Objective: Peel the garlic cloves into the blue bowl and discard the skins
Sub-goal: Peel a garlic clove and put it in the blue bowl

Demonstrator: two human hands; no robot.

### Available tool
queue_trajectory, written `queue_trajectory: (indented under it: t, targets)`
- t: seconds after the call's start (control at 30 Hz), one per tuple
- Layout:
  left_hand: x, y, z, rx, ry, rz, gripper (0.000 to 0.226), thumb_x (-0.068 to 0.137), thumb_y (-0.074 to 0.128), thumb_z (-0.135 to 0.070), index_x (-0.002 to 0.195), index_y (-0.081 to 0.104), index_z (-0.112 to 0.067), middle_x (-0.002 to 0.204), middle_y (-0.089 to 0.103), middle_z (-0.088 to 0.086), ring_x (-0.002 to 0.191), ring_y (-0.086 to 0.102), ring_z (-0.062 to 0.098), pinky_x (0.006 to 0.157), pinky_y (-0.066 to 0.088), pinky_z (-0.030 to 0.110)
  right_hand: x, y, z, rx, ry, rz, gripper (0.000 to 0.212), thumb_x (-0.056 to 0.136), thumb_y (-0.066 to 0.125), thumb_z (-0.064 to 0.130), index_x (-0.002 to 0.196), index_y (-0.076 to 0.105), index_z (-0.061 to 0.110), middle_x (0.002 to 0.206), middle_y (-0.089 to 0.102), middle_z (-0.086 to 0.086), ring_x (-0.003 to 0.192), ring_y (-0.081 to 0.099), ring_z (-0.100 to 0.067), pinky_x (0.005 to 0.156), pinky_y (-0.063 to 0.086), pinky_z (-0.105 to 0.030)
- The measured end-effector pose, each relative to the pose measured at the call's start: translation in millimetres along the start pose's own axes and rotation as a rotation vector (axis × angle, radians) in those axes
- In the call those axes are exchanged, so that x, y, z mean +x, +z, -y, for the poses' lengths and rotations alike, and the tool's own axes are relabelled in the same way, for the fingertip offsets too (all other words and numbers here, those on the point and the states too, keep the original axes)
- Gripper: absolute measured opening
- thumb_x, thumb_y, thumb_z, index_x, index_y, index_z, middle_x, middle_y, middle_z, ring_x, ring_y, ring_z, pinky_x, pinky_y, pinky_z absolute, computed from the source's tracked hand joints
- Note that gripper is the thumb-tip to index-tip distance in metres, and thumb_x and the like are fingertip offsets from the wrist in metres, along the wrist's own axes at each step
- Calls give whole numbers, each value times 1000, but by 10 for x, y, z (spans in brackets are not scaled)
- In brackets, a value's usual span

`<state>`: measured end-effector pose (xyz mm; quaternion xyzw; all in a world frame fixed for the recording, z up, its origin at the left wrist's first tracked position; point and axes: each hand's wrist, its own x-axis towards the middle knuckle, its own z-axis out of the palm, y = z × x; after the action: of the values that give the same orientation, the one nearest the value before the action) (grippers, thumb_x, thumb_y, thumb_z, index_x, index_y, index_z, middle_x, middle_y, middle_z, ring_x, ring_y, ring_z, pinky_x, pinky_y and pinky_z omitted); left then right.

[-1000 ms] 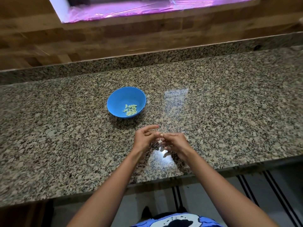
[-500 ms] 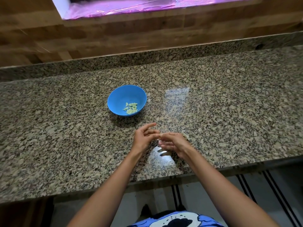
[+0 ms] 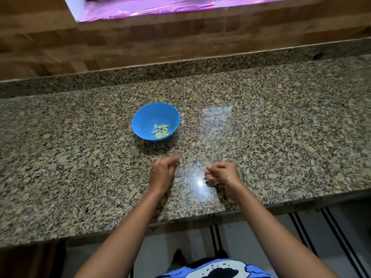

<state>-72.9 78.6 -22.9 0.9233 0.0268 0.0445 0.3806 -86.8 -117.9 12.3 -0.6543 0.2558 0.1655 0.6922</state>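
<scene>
1. The hands met at the fingertips half a second ago and have now drawn apart. The left hand is below the blue bowl, and the right hand is lower right of it.
2. The left fingers are blurred, so I cannot tell their grip.
3. The right fingers curl inward, and I cannot tell if they pinch anything.
4. The bowl stands mid-frame on the counter, with peeled garlic cloves inside.

- The blue bowl stands on the speckled granite counter, and pale peeled garlic cloves lie in its near right part.
- The left hand is over the counter, near the bowl; its fingers are blurred.
- The right hand is apart from it, fingers curled inward; whether they hold something is hidden.
</scene>
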Motion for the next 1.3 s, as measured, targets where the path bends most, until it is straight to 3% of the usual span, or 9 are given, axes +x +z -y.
queue_trajectory:
  t: [0.23, 0.37, 0.5, 0.6, 0.73, 0.9, 0.97, 1.1, 1.3]
  targets:
    - [159, 381, -323, 284, 350, 454, 42, 101, 36, -37, 140, 43, -26, 152, 31, -4, 142, 23, 15, 115, 14, 34, -69, -79, -147, 20, -4, -102, 9, 84, 64, 2, 89, 66, -6, 71, 67, -15, 61, 63, -22, 55, 55, -23]
    - [-55, 244, -166, 345, 583, 399, 36, 95, 51, -29, 129, 57, -17, 135, 52, 6, 117, 54, 22, 94, 50, 39, -87, -88, -141, 41, -7, -137, 5, 85, 64, 3, 86, 66, -1, 69, 68, -13, 57, 63, -18, 51, 55, -20]
    - [-322, -14, 129, 360, 769, 195, 25, 81, 59, -11, 100, 71, -2, 101, 70, 15, 85, 69, 26, 69, 59, 33, -143, 33, -135, 28, -29, -90, 4, 84, 64, 3, 85, 65, -1, 70, 67, -12, 58, 64, -16, 53, 55, -18]
    - [-510, -37, 241, 477, 607, 180, 31, 63, 77, 5, 92, 69, -3, 91, 69, 13, 78, 68, 25, 59, 59, 32, -246, 219, -146, -9, -54, 31, 5, 85, 63, 1, 80, 65, -1, 68, 65, -12, 57, 62, -17, 52, 55, -18]
    - [-662, -90, 49, 439, 193, 134, 11, 82, 60, 0, 88, 66, -6, 89, 67, 9, 82, 63, 23, 69, 51, 30, -280, 503, -149, -82, -78, 205, 7, 84, 64, 0, 83, 65, -7, 65, 64, -12, 51, 60, -14, 51, 53, -18]
    - [-1050, -834, 294, -733, -659, -367, 15, 78, 65, 8, 90, 72, 2, 73, 70, -7, 70, 64, 5, 73, 53, 20, -553, 1351, -289, -171, -146, 506, 10, 85, 59, -3, 76, 64, -4, 52, 63, -2, 45, 57, -7, 50, 50, -15]
    - [-1490, -1200, 670, -1091, -781, -608, 13, 80, 61, 13, 88, 69, 7, 68, 71, 0, 69, 65, 12, 68, 55, 17, -796, 1842, -424, -221, -120, 688, 13, 87, 55, -7, 76, 62, -5, 47, 60, 2, 40, 54, -4, 47, 47, -14]
    - [-2531, -1792, 1479, -1333, -915, -1057, 22, 85, 56, 11, 73, 69, -2, 64, 71, 3, 59, 68, 7, 64, 56, 16, -1333, 2907, -985, -443, -61, 1009, 15, 89, 56, -2, 78, 66, -6, 56, 64, -3, 47, 57, -7, 52, 51, -17]
    - [-3615, -2294, 2600, -1545, -989, -1512, 10, 89, 54, 8, 93, 62, 6, 65, 71, 7, 80, 62, 16, 92, 42, 30, -1871, 4285, -1947, -683, 108, 1152, 9, 87, 58, -4, 85, 63, -11, 56, 62, -10, 38, 56, -6, 44, 49, -16]
